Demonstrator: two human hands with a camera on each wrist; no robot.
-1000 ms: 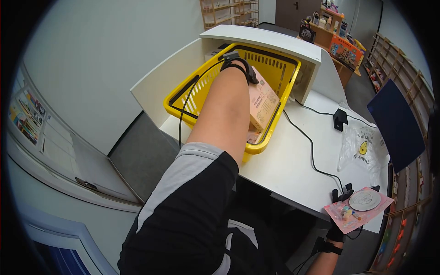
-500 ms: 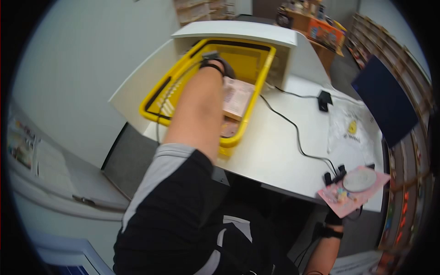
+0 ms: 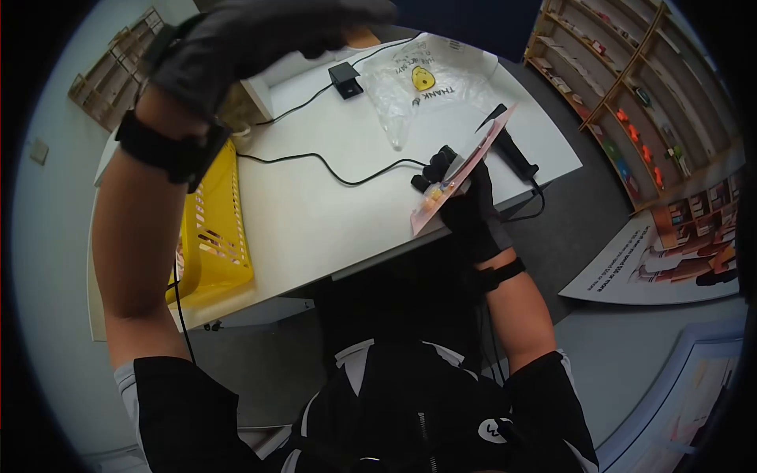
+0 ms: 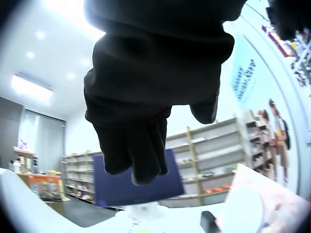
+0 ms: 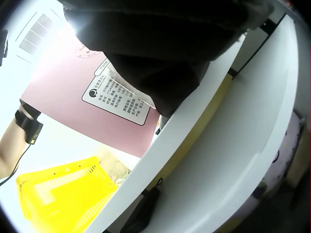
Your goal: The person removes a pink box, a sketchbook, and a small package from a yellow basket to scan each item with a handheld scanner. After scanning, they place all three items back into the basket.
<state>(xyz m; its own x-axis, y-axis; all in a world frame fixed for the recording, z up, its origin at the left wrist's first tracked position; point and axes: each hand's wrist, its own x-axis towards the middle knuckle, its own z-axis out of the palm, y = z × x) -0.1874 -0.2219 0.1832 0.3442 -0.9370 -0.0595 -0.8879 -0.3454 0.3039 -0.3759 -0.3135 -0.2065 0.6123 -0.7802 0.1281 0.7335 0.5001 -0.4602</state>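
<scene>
My gloved left hand is raised high at the upper left, its fingers extended toward the monitor and nothing held in them. In the left wrist view its dark fingers hang down before that blue screen. Over the desk's front edge, my gloved right hand grips a pink carded toy pack, tilted almost edge-on to the head view. Small coloured pieces show under clear plastic on its front, along with a white disc. Its back carries a printed white label in the right wrist view.
Left on the white desk stands a yellow basket. A clear printed plastic bag, a small black box and a black corded device lie farther right. Shelves line the right side.
My left hand has come out of the basket and risen, empty. The view has swung right. My right hand keeps the pink pack, now turned nearly edge-on.
</scene>
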